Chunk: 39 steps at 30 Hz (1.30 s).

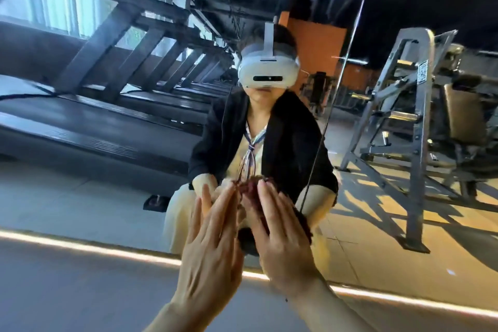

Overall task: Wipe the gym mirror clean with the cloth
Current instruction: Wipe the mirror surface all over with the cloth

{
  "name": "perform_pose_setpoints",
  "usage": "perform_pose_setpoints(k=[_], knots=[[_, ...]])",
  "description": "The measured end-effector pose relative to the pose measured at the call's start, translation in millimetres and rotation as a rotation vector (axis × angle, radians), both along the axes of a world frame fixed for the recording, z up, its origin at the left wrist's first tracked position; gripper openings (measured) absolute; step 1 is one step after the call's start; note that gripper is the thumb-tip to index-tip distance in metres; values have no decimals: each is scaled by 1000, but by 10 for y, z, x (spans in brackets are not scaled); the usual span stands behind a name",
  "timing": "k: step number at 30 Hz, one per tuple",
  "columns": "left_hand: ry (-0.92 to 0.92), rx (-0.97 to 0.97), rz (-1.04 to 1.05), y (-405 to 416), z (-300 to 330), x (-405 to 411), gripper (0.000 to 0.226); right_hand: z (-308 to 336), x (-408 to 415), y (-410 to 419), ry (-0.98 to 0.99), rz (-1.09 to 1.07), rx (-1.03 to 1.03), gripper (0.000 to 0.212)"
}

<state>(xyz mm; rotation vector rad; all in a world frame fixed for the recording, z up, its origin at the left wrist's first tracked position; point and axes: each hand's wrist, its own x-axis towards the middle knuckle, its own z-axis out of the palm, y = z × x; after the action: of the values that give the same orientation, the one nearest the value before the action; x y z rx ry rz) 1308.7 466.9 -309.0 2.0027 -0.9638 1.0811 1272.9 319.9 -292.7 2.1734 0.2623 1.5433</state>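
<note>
Pressing a dark red cloth (pixel 252 197) against the mirror (pixel 107 116), left hand (pixel 213 245) and right hand (pixel 285 237) lie flat-fingered.

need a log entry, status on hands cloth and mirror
Left hand and right hand flat, fingers straight, pressing dark red cloth to mirror. Low on the glass, near a panel seam. Nothing in the way.
</note>
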Motion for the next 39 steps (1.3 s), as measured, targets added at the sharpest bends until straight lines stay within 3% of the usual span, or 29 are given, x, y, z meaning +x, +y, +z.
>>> perform_pose_setpoints(k=[6, 8, 10, 12, 16, 18, 20, 22, 25, 29, 32, 34, 37, 39], knots=[[77, 7, -68, -1, -441, -96, 80, -632, 13, 103, 94, 62, 146, 41], [193, -47, -129, 2, -499, -152, 83, -616, 16, 90, 116, 116, 166, 41], [317, -114, -191, 30, -504, -234, 66, -580, -10, 74, 135, 232, 228, 43], [398, -207, -256, 58, -417, -313, 32, -557, -88, 147, 166, 423, 401, 47], [824, -526, -693, 22, -100, -572, 30, -516, -276, 498, 222, 733, 880, 38], [892, -659, -703, -42, -74, -647, 30, -469, -313, 553, 264, 772, 905, 36], [901, -758, -571, -95, -118, -640, 29, -419, -330, 483, 222, 728, 765, 44], [775, -805, -284, -90, -213, -554, 34, -356, -342, 327, 97, 630, 682, 43], [387, -741, 57, -62, -243, -259, 48, -289, -328, 104, -27, 405, 738, 50], [67, -414, 250, -297, -370, 19, 55, -387, -256, -6, -30, 258, 733, 57], [-101, -72, 159, -600, -769, -145, 85, -440, -219, -71, 2, 233, 654, 51], [-214, 65, 63, -578, -775, -120, 89, -432, -244, -146, 36, 236, 637, 49], [-288, 56, 98, -392, -277, 112, 84, -423, -300, -222, 73, 260, 602, 48], [-230, -148, 158, -418, 119, 210, 74, -423, -308, -246, 86, 256, 593, 48]])
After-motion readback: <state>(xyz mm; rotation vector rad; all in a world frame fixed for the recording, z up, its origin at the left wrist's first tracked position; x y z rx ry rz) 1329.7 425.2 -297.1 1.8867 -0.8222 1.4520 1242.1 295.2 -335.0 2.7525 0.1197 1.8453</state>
